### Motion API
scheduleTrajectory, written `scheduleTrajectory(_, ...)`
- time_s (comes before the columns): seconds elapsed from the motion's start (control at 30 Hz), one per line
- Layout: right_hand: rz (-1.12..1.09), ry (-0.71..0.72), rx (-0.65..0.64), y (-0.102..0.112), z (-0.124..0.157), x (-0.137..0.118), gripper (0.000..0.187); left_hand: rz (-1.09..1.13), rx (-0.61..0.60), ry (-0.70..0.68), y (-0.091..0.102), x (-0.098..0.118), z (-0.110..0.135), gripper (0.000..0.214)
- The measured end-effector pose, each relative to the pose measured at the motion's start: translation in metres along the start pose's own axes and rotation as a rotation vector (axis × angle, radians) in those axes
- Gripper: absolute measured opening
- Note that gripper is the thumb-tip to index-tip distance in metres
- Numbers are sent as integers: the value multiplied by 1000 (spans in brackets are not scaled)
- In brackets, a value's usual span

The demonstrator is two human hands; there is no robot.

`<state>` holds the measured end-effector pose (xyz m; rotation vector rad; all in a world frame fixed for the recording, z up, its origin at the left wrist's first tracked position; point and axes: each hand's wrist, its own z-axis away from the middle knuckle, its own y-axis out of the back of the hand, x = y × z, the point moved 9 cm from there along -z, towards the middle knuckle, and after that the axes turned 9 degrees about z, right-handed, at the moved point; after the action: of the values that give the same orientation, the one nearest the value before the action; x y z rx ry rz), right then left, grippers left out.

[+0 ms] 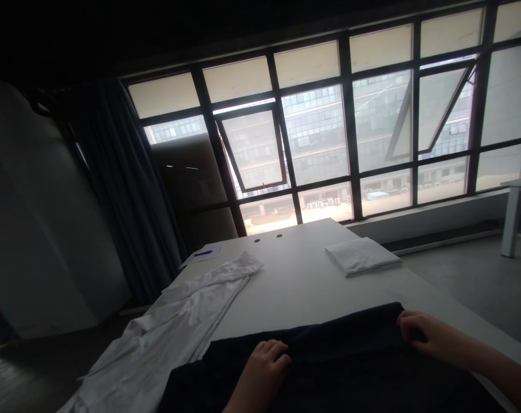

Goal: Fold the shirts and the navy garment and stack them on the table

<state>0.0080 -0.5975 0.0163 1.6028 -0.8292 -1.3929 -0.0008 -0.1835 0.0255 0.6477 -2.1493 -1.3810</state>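
At six o'clock lies the dark cloth; I have its upper edge pinched between the curled fingers of my left hand and my right hand.

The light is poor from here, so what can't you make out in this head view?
The dark cloth: too dim to show folds or seams, and the bottom edge cuts it off.
The left hand and right hand: shadow hides whether the fingers grip the cloth.
The white garment: the bottom edge cuts off its lower end.
The paper: any writing is too small to read.
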Motion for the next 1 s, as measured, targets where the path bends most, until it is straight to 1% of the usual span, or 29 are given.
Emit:
scheduleTrajectory(0.1, -42, 1, -113, -9, -1, 4, 17, 9, 14, -9, -5, -2, -2, 19)
scheduleTrajectory(0.2, -46, -29, -120, -8, 1, 9, 16, 18, -25, 7, 2, -2, -1, 18)
scheduleTrajectory(0.3, -61, -39, -120, -8, 2, 12, 16, 71, -153, 43, 3, 1, 1, 19)
scheduleTrajectory(0.4, -76, -31, -107, -11, -2, 18, 25, 175, -263, 120, 0, 3, 5, 18)
scheduleTrajectory(0.47, -61, -16, -41, -12, -9, 24, 31, 221, -295, 171, -3, 2, 7, 24)
scheduleTrajectory(0.5, -50, -20, 16, -13, -13, 28, 32, 227, -309, 187, -5, 2, 7, 28)
scheduleTrajectory(0.57, -29, -76, 161, -12, -21, 39, 32, 210, -327, 208, -9, 2, 6, 33)
scheduleTrajectory(0.67, -2, -206, 357, -14, -28, 54, 31, 158, -317, 193, -12, 4, 3, 24)
scheduleTrajectory(0.77, 49, -256, 496, -14, -33, 54, 30, 149, -306, 142, -14, 9, 0, 20)
scheduleTrajectory(0.87, 70, -292, 578, -12, -35, 54, 28, 164, -318, 175, -19, 6, 1, 19)
scheduleTrajectory(0.93, 60, -335, 593, -9, -36, 60, 24, 161, -322, 208, -22, 3, 2, 19)
scheduleTrajectory(1.0, 41, -341, 579, -6, -37, 66, 20, 153, -324, 222, -25, 1, 4, 20)
